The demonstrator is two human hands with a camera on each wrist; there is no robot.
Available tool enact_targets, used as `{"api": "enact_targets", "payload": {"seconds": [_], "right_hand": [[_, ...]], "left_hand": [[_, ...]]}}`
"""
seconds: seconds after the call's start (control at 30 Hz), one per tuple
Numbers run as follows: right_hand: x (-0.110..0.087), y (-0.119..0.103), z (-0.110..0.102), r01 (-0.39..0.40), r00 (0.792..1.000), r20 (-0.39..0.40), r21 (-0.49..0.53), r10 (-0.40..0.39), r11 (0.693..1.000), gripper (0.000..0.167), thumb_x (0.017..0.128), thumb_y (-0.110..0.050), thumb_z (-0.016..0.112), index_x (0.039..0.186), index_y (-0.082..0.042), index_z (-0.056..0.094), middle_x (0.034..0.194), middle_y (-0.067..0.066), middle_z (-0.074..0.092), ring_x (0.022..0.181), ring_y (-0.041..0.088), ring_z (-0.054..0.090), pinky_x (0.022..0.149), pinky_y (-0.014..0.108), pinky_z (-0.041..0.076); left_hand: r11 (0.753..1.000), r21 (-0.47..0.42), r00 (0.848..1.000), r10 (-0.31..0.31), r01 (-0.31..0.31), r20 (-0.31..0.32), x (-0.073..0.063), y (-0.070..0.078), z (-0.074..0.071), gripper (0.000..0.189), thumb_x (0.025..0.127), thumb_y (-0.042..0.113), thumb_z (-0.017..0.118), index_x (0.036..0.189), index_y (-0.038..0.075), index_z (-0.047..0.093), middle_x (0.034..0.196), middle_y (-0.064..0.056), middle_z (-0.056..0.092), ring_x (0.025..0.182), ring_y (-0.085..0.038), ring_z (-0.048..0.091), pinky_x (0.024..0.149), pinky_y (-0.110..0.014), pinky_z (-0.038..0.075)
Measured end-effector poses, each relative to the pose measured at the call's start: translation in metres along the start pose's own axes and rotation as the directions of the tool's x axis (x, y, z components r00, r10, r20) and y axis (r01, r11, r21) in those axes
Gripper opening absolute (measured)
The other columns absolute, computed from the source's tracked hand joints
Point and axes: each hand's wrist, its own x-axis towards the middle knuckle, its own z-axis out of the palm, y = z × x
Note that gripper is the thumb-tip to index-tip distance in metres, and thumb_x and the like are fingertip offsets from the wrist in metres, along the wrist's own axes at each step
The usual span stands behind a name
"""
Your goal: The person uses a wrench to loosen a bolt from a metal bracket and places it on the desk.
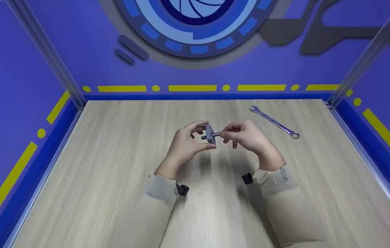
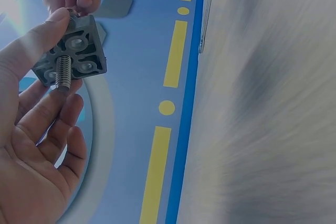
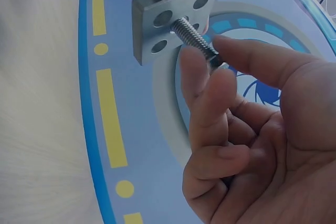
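My left hand (image 1: 185, 144) holds a small grey square metal plate (image 1: 209, 130) by its edges, thumb on one edge and fingers on the opposite one. In the right wrist view the plate (image 3: 144, 32) shows a smooth face with several round holes. Its other face, in the left wrist view, has recessed pockets. A threaded bolt (image 3: 190, 34) passes through the middle, and its end (image 2: 63, 72) sticks out on the pocketed side. At the bolt's outer end, my right hand (image 1: 248, 136) pinches it between thumb and fingertips; the fingers partly hide that end.
A shiny combination wrench (image 1: 275, 122) lies slantwise on the wooden table (image 1: 119, 155), beyond and right of my right hand. Blue-purple panels (image 1: 202, 77) with yellow markings stand at the back and both sides, with metal posts (image 1: 48, 55) at the corners.
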Motion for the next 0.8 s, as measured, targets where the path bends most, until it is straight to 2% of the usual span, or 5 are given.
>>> {"api": "enact_targets", "payload": {"seconds": [0.33,0.47,0.6,0.7,0.8], "right_hand": [[0.0006,0.0005,0.0017,0.057,0.995,-0.079,-0.016,-0.058,0.998,0.031,0.089,-0.001,0.086,0.12,0.004,0.083,0.106,0.011,0.084,0.073,0.006,0.068,0.066,0.02,0.055],[0.0002,0.0002,-0.0005,0.065,0.995,-0.072,-0.047,-0.068,0.997,0.039,0.089,-0.003,0.088,0.127,-0.001,0.082,0.115,0.016,0.083,0.074,0.009,0.067,0.066,0.021,0.053],[-0.0006,-0.0004,-0.0035,0.038,0.999,-0.034,-0.056,-0.04,0.998,0.047,0.1,-0.02,0.085,0.142,-0.003,0.074,0.12,0.017,0.081,0.078,0.014,0.066,0.074,0.025,0.055],[-0.0006,-0.0009,-0.0043,-0.039,0.998,-0.052,-0.04,0.037,0.998,0.041,0.11,-0.041,0.074,0.126,-0.003,0.079,0.099,0.007,0.08,0.071,0.014,0.06,0.072,0.028,0.051],[-0.0002,-0.0022,-0.0034,-0.111,0.991,-0.079,-0.015,0.109,0.994,0.053,0.112,-0.054,0.068,0.097,-0.005,0.082,0.075,-0.004,0.072,0.06,0.011,0.051,0.064,0.027,0.044]], "left_hand": [[1.0,-0.03,1.0,0.009,-0.009,0.0,0.0011,0.001,0.0005,0.079,0.078,0.021,0.107,0.149,0.017,0.073,0.128,0.003,0.086,0.124,-0.038,0.073,0.107,-0.055,0.052],[1.0,-0.022,1.0,0.011,-0.011,-0.004,0.0011,0.0009,0.0002,0.078,0.078,0.022,0.106,0.148,0.018,0.073,0.128,0.004,0.086,0.122,-0.03,0.073,0.106,-0.049,0.053],[1.0,-0.019,1.0,0.01,-0.01,-0.018,0.0008,0.0009,-0.0007,0.078,0.079,0.022,0.106,0.149,0.02,0.073,0.13,0.006,0.085,0.119,-0.021,0.072,0.104,-0.043,0.051],[1.0,-0.022,1.0,0.011,-0.012,-0.028,0.0009,0.0004,-0.0006,0.078,0.079,0.024,0.106,0.149,0.02,0.073,0.13,0.005,0.085,0.115,-0.018,0.071,0.106,-0.047,0.053],[1.0,-0.023,0.999,0.014,-0.015,-0.035,0.0008,-0.0006,-0.0002,0.078,0.078,0.025,0.107,0.149,0.02,0.073,0.13,0.005,0.085,0.113,-0.017,0.071,0.106,-0.049,0.053]]}}
